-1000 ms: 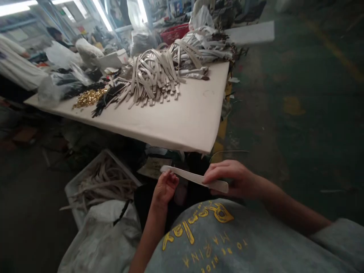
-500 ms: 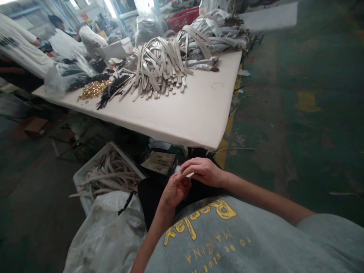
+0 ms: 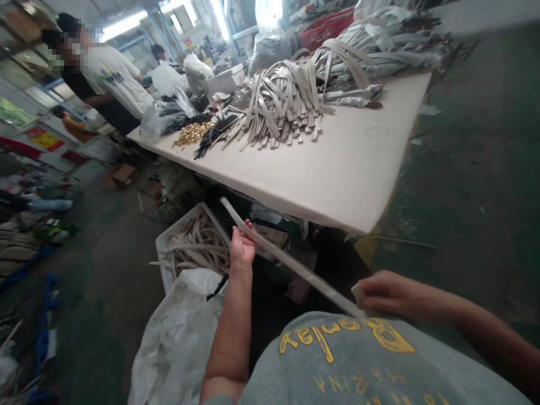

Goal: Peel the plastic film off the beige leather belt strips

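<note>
A long pale strap [image 3: 295, 265] stretches between my two hands, below the near edge of the white table [image 3: 346, 180]. My left hand [image 3: 242, 246] is closed round the strap near its far end, over a white crate of straps [image 3: 194, 247]. My right hand [image 3: 382, 292] pinches the near end, close to my grey shirt. On the table lies a big pile of pale straps [image 3: 287, 101].
Gold metal pieces [image 3: 193, 133] and black parts [image 3: 211, 138] lie on the table left of the strap pile. A white plastic bag [image 3: 177, 343] sits by my left knee. A person in a white shirt [image 3: 113, 79] stands at the table's far left end. Green floor lies to the right.
My hands, close together half a second ago, have drawn apart, pulling the strap out long. My left hand moved out over the crate. The view swung left.
</note>
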A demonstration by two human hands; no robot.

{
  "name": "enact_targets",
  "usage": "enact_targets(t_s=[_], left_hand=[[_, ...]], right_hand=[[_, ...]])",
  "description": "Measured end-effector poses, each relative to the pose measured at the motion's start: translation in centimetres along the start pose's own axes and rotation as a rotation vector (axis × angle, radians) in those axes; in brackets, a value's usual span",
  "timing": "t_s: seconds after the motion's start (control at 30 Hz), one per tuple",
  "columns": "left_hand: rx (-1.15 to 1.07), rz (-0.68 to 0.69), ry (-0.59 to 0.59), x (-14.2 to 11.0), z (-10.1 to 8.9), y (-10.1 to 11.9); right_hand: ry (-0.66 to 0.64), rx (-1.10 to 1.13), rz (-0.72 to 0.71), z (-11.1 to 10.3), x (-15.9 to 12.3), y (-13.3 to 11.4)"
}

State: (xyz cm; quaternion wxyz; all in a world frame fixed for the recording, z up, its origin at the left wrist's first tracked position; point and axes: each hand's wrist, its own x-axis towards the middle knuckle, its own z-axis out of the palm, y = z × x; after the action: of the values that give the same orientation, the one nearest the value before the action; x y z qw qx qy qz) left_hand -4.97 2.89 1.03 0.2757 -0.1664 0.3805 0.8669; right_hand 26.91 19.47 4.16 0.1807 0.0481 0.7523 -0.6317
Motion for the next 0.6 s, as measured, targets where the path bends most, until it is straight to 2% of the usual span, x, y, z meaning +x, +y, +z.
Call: enact_targets(t_s=[0.07,0.13,0.2,0.27,0.33,0.4,0.47,0.53,0.6], left_hand=[[-0.022,0.129,0.017,0.5,0.3,1.9],[0.008,0.241,-0.061,-0.1,0.3,2.9],[0.073,0.33,-0.156,-1.2,-0.1,2.6],[0.131,0.332,-0.208,-2.4,-0.8,1.1],[0.177,0.172,-0.234,-3.3,-1.7,-1.4],[0.221,-0.104,-0.261,-3.9,-2.9,-4.5],[0.284,-0.334,-0.226,-4.2,-4.4,-7.6],[0.361,-0.415,-0.096,-4.6,-5.8,-9.6],[0.412,-0.408,-0.043,-5.6,-6.9,-10.2]], right_hand=[[-0.029,0.047,0.057,0.1,0.2,0.7],[-0.051,0.093,0.066,0.0,0.9,1.0],[-0.058,0.115,0.03,-0.2,1.9,0.7],[-0.072,0.126,-0.024,-0.4,3.1,-0.2],[-0.13,0.168,-0.066,-0.4,4.0,-1.1],[-0.2,0.234,-0.084,-0.3,4.6,-1.8],[-0.221,0.287,-0.094,-0.3,4.7,-2.1],[-0.116,0.302,-0.122,-0.5,4.4,-2.0],[0.112,0.31,-0.161,-1.1,3.9,-1.7]])
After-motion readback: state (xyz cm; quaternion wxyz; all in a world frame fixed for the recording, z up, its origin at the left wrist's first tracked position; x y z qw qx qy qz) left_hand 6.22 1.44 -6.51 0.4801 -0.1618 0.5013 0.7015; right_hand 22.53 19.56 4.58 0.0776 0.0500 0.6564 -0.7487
